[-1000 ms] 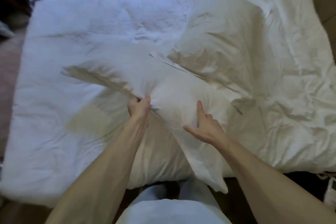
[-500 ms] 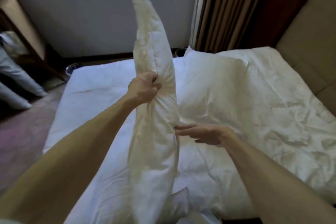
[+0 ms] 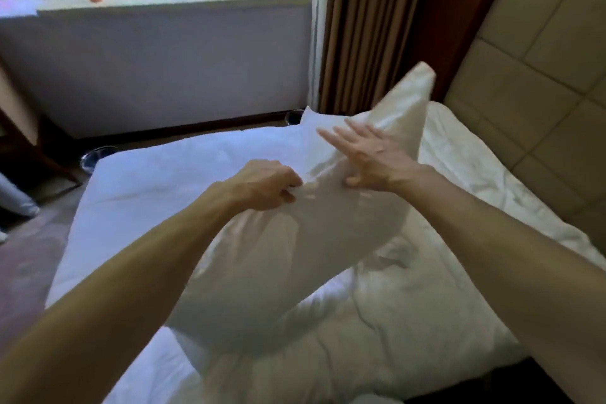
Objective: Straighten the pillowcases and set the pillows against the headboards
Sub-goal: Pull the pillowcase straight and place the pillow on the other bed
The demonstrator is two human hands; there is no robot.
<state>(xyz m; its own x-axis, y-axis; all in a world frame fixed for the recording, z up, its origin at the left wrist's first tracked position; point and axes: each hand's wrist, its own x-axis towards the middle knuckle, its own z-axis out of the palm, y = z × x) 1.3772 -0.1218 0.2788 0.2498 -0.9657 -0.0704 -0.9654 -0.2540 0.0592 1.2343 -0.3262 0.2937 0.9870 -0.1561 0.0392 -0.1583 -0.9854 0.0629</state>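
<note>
Pillow is tilted above the bed. Left hand grips its edge with curled fingers; right hand lies flat on it, fingers spread.

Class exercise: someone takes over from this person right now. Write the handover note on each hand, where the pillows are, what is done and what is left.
Left hand: fist shut on the held pillow, bunching its case.
Right hand: open, fingers spread, flat on that pillow's upper side.
The held pillow is off the bed, tilted, its far end pointing at the headboard.
Second pillow lies behind it on the bed; whether it touches the headboard is hidden.
Done: pillow picked up.
Left: smooth the case, set the pillow against the headboard.
</note>
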